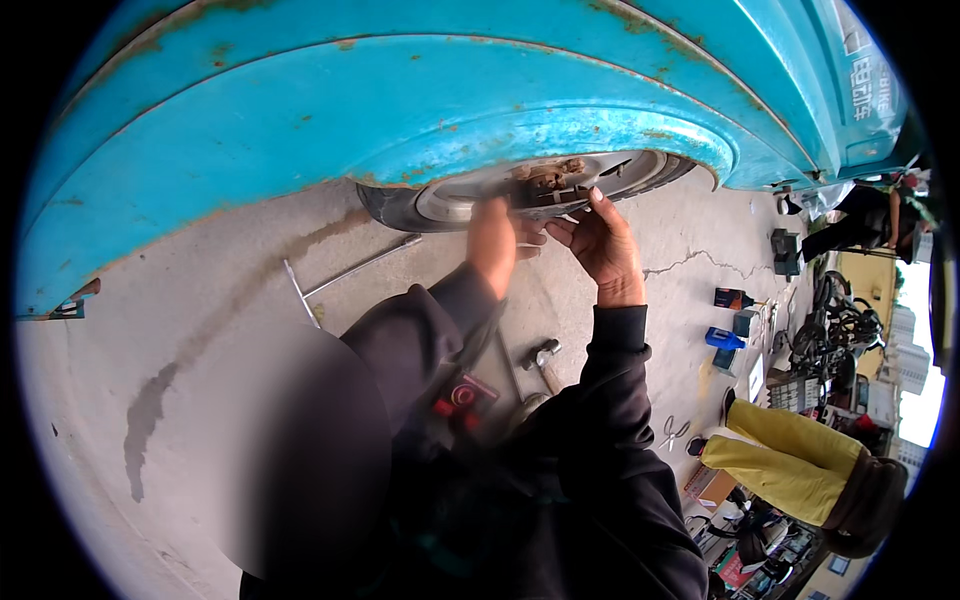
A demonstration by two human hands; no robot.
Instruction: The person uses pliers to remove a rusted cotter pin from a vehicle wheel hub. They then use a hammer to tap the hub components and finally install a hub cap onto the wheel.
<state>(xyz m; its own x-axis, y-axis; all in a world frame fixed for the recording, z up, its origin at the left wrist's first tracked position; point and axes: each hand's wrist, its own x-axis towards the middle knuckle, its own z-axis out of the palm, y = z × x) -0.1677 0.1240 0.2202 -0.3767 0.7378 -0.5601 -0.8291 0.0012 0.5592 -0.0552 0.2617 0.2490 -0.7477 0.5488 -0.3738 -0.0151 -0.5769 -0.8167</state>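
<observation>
My right hand [607, 248] is raised to the wheel [440, 207], its thumb and fingers pinched near a small dark piece close to the rusty hub [548, 178]. What it grips, if anything, I cannot make out. Beside it my left hand [493, 243] is smeared by motion in front of the wheel's lower edge, and its fingers are hard to read. The wheel sits partly under the rusted arch of a turquoise vehicle body [300, 110].
A long metal wrench [365, 262] lies on the concrete at left. Below my hands are a hammer [545, 358] and a red tool [462, 397]. Scissors [672, 432], a blue bottle [724, 338], a person in yellow trousers [790, 460] and motorcycles [835, 320] are at right.
</observation>
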